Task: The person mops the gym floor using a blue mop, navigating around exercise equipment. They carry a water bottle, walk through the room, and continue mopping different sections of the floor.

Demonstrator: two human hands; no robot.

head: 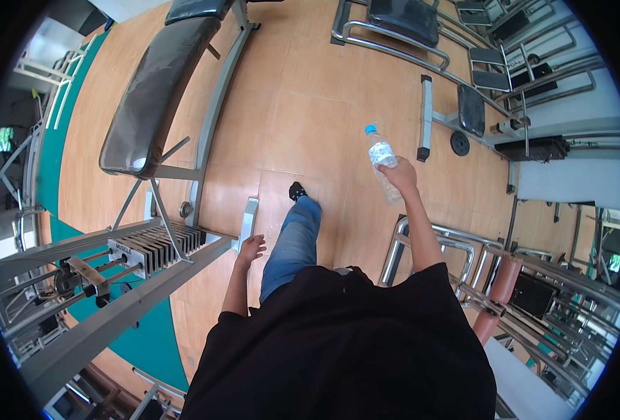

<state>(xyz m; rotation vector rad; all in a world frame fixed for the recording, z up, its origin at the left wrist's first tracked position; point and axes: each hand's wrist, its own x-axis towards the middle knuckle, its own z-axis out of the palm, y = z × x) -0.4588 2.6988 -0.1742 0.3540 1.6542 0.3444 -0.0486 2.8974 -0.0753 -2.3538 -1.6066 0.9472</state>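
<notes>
A clear plastic bottle [377, 140] with a blue cap and a pale label is gripped around its lower half by my right hand [400, 174]. It tilts with the cap pointing away from me, above the wooden floor. The bottle looks mostly see-through; I cannot tell how much liquid is inside. My left hand [252, 248] hangs at my left side with nothing in it, fingers loosely apart. Nearest to it is the grey metal foot [248, 218] of a weight machine's frame. Below me, one leg in blue jeans [292, 241] ends in a black shoe [297, 191].
A long padded bench [155, 94] stands front left, joined to a weight stack [157, 251] and grey steel beams. Chrome-framed machines line the right, one with red-brown foam rollers [504, 278] near my elbow. A weight plate [459, 143] is at the right. Wooden floor [304, 121] runs ahead.
</notes>
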